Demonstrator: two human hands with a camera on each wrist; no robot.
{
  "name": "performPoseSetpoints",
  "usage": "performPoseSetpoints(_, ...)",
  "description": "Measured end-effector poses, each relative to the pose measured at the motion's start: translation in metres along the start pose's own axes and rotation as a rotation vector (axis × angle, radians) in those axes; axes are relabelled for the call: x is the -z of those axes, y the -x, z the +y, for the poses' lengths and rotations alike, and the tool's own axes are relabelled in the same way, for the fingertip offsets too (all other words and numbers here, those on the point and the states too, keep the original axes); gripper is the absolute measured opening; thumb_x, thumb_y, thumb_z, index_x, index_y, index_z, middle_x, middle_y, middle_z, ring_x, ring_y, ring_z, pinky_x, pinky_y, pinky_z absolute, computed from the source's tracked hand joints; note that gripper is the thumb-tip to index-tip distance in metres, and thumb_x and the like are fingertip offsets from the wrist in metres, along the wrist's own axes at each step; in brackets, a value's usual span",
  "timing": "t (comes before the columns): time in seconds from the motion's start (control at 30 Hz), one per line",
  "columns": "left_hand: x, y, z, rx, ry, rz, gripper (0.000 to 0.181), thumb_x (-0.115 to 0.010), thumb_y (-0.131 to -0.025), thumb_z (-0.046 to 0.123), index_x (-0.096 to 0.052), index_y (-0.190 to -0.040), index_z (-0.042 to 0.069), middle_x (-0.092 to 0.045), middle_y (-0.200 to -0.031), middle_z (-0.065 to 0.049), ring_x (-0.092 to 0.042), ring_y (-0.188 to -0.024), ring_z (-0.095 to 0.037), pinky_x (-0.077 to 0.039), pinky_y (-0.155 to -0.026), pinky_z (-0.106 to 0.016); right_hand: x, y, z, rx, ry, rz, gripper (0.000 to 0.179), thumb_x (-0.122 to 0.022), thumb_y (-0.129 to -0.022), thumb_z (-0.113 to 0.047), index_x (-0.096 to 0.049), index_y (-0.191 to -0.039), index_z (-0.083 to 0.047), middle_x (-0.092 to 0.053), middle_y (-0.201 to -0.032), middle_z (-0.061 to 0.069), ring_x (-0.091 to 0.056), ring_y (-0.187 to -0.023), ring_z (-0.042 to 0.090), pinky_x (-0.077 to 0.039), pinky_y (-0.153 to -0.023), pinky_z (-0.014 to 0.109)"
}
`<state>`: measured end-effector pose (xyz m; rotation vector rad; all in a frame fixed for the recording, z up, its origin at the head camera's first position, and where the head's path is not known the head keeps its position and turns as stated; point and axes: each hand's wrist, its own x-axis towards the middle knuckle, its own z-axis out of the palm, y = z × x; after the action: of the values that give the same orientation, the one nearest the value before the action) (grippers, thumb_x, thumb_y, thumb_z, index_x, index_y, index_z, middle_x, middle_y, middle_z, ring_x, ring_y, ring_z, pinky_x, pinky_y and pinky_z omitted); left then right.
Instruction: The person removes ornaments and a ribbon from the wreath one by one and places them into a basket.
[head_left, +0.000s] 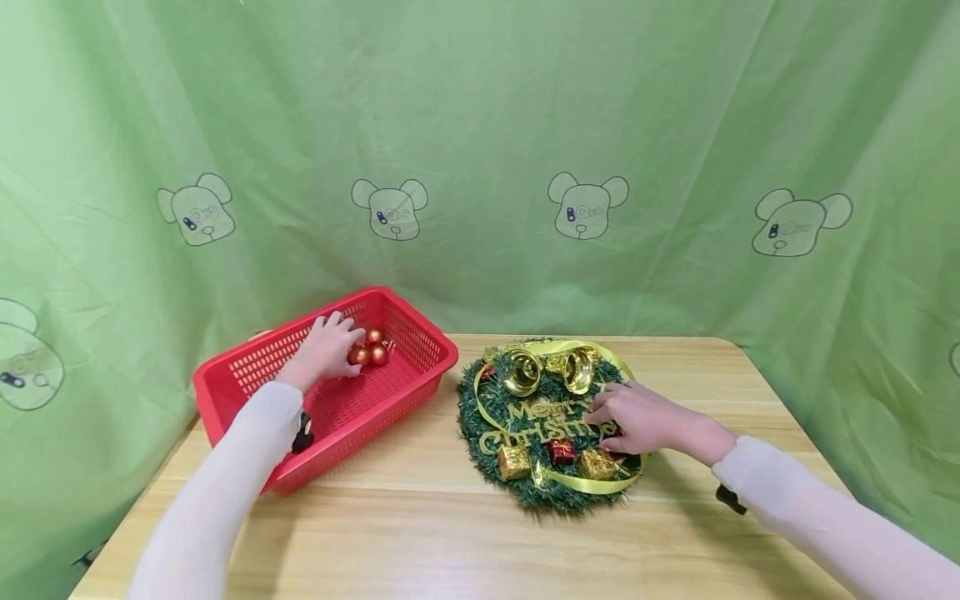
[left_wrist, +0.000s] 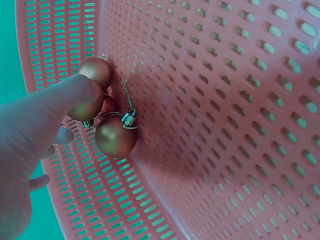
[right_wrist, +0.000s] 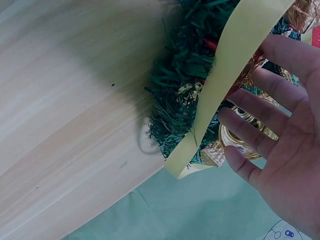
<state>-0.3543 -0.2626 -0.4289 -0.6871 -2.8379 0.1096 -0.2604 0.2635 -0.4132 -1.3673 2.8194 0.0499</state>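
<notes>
My left hand (head_left: 326, 350) reaches into the red plastic basket (head_left: 442, 354) with its fingers spread. Several shiny copper-coloured Christmas balls (head_left: 378, 355) lie clustered there. In the left wrist view my thumb overlaps one ball (left_wrist: 86, 109); another ball (left_wrist: 116, 137) with a silver cap and cord lies beside it. My right hand (head_left: 645, 421) rests over the right side of a green Christmas wreath (head_left: 472, 417), fingers apart. The wreath carries two gold bells (head_left: 522, 372), gold "Merry Christmas" lettering (head_left: 517, 437), small gift boxes (head_left: 513, 461) and a yellow ribbon (right_wrist: 220, 75).
The basket and wreath stand side by side on a light wooden table (head_left: 420, 533). Green curtain cloth (head_left: 480, 100) with printed bear heads hangs behind the table and at both sides. The basket's perforated walls rise around my left hand.
</notes>
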Motion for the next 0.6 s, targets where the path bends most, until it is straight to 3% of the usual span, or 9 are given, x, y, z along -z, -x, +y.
performPoseSetpoints(0.33, -0.010, 0.004, 0.001, 0.002, -0.001, -0.011, 0.056, -0.082, -0.075, 0.033, -0.069, -0.121, 0.005, -0.062, -0.128, -0.024, -0.051, -0.123, -0.045, -0.041, -0.103, -0.064, -0.001, 0.001, -0.001, -0.002, 0.010, 0.010, 0.041, -0.081, -0.081, -0.031, -0.077, -0.118, -0.011, -0.074, -0.112, 0.008, -0.063, -0.102, 0.029, -0.051, -0.087, 0.053)
performPoseSetpoints(0.6, -0.012, 0.007, 0.000, 0.009, 0.039, -0.014, 0.048, -0.084, -0.075, 0.032, -0.070, -0.113, 0.007, -0.062, -0.115, -0.019, -0.050, -0.113, -0.041, -0.041, -0.101, -0.064, -0.004, 0.004, 0.003, -0.024, -0.063, 0.010, 0.042, -0.080, -0.084, -0.030, -0.075, -0.121, -0.011, -0.073, -0.120, 0.014, -0.063, -0.114, 0.040, -0.047, -0.098, 0.063)
